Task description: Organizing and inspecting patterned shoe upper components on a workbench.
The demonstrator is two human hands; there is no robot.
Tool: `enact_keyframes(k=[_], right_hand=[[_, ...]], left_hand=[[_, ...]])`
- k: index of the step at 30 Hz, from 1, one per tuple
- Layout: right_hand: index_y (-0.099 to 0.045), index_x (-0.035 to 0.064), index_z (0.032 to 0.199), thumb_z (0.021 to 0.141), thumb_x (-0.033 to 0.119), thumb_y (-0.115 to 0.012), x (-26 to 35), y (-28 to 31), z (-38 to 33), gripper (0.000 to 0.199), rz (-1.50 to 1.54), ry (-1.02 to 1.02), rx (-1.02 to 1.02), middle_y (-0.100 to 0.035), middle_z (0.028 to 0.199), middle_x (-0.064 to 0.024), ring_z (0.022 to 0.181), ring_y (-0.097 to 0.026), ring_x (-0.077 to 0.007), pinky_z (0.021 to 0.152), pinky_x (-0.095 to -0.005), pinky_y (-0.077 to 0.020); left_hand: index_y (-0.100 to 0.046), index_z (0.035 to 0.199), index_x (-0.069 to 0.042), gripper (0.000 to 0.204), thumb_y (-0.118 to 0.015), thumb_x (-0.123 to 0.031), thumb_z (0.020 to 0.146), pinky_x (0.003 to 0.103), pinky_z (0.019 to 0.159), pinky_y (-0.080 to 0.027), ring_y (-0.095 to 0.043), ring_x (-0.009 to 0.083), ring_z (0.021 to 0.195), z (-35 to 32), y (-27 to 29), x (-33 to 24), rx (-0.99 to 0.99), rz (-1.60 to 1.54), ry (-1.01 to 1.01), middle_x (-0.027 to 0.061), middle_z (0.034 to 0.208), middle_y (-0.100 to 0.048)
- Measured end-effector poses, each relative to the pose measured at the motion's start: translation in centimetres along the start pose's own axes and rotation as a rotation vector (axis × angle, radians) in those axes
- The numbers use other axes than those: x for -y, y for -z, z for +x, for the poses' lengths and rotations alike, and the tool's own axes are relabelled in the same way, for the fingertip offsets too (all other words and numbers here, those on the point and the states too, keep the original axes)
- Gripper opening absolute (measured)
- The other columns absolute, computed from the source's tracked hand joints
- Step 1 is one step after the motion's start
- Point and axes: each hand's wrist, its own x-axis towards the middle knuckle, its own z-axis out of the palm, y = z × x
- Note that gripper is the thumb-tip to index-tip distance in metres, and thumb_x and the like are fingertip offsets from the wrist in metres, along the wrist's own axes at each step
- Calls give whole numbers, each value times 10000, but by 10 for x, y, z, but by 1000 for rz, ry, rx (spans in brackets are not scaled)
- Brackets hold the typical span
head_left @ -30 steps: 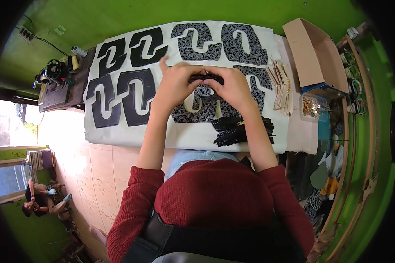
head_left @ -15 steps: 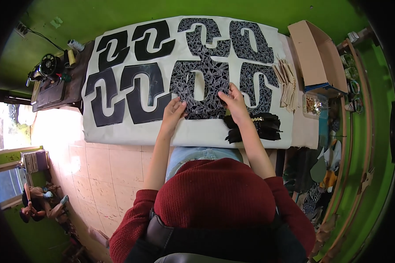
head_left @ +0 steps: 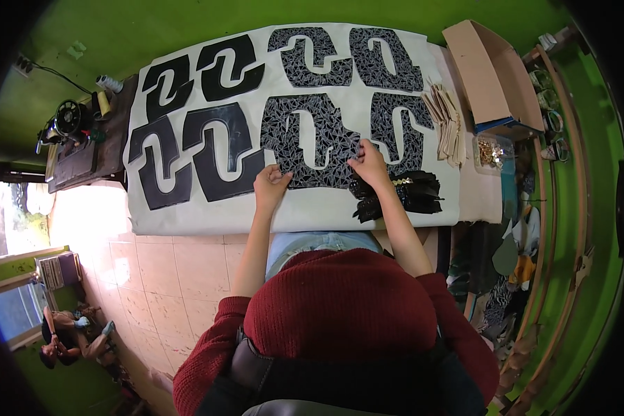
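Patterned panel (head_left: 277, 135) in black and grey, with a curved opening cut through it, lies at the near middle of a white-covered table (head_left: 243, 218), held at its edges by 2 bare hands. The left hand (head_left: 273, 187) pinches the near left edge between thumb and fingertips; the right hand (head_left: 371, 168) pinches the right edge, thumb toward the viewer and forefinger farther out. Beneath the right forearm sits a bundle of black strips (head_left: 419, 197) with gold-coloured bits. To the left lie 4 plain dark panels (head_left: 204, 128); 3 more patterned panels (head_left: 360, 66) rest beyond and to the right. At the table's right end are tan strips (head_left: 445, 128), an open cardboard box (head_left: 457, 76) and a clear tray (head_left: 512, 161) of gold-coloured pieces.
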Motion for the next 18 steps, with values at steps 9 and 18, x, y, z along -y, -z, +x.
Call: enact_keyframes(k=[9,18], right_hand=[[-467,16,1105,708,19,-688,-13,-6,18,454,117,168,28,-560,795,-62,667,-523,-136,654,-268,-454],[-491,1,1076,736,27,-678,-15,-8,28,388,325,128,59,-628,906,-85,719,-594,-111,691,-251,-480]], left_hand=[[-540,984,48,328,-726,-77,745,192,490,-454,-551,54,586,-5,7,-18,73,-91,70,2,700,-580],[-529,969,21,298,-716,-61,751,184,501,-466,-541,47,598,-9,12,-32,61,-224,105,-20,714,-541]])
